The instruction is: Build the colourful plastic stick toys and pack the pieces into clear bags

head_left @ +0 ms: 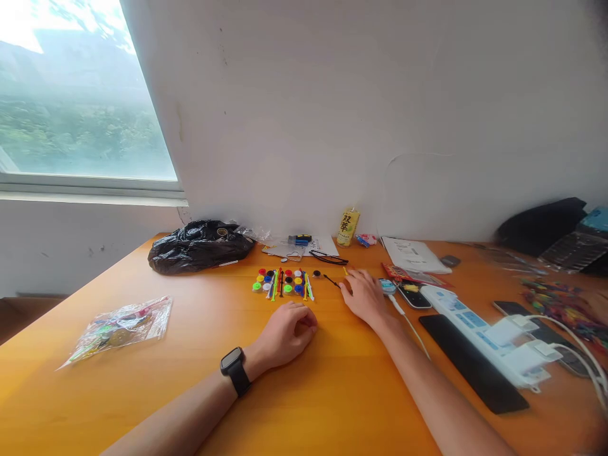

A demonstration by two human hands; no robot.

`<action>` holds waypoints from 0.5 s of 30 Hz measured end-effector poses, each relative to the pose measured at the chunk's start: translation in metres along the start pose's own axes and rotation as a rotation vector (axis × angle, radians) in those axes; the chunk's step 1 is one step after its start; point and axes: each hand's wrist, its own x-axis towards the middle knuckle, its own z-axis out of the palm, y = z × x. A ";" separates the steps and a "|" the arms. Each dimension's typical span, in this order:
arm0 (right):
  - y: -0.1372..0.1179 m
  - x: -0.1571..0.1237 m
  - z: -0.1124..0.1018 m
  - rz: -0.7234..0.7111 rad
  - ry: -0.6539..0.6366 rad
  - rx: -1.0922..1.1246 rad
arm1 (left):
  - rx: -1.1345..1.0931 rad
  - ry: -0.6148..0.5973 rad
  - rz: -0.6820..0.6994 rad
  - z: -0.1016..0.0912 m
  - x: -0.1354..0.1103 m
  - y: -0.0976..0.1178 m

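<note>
My left hand, with a black watch on its wrist, rests on the table with its fingers loosely curled in and nothing visible inside them. Just beyond it are small round discs in rows, such as a green one and a red one. Thin coloured plastic sticks lie side by side between them. My right hand lies to the right, palm down, fingers stretched forward. A black stick ends at its thumb, and a yellow stick shows by its fingertips. A lone black disc sits nearby.
A clear bag of parts lies left, a black plastic bag behind it. Glasses and a yellow drink carton stand towards the wall. Rightward are a power strip with chargers, a black slab and a coloured heap.
</note>
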 end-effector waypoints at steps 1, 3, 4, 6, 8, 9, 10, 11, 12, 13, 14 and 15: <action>0.000 0.000 0.000 0.002 0.004 0.016 | -0.004 -0.001 -0.001 0.000 0.000 0.000; -0.002 0.002 -0.003 -0.003 0.060 0.070 | -0.019 0.009 -0.010 0.001 0.000 -0.001; -0.004 0.003 -0.006 -0.011 0.110 0.116 | -0.029 0.019 -0.018 0.001 -0.001 -0.001; -0.010 0.004 -0.013 -0.034 0.221 0.272 | -0.051 0.051 -0.034 0.003 -0.001 -0.002; -0.019 0.004 -0.019 -0.040 0.297 0.513 | -0.069 0.100 -0.038 0.003 -0.001 -0.004; -0.025 0.004 -0.021 -0.028 0.304 0.651 | -0.072 0.129 -0.040 0.004 -0.001 -0.004; -0.031 0.004 -0.023 -0.009 0.289 0.789 | -0.074 0.160 -0.046 0.004 -0.001 -0.005; -0.037 0.003 -0.023 0.014 0.254 0.919 | -0.077 0.190 -0.057 0.005 -0.001 -0.006; -0.043 0.002 -0.023 0.036 0.204 1.037 | -0.085 0.218 -0.075 0.005 0.000 -0.007; -0.050 0.000 -0.022 0.058 0.141 1.147 | -0.100 0.245 -0.096 0.005 0.001 -0.008; -0.057 -0.003 -0.021 0.078 0.068 1.252 | -0.125 0.272 -0.117 0.006 0.002 -0.008; -0.064 -0.005 -0.020 0.096 -0.010 1.353 | -0.159 0.300 -0.136 0.006 0.003 -0.008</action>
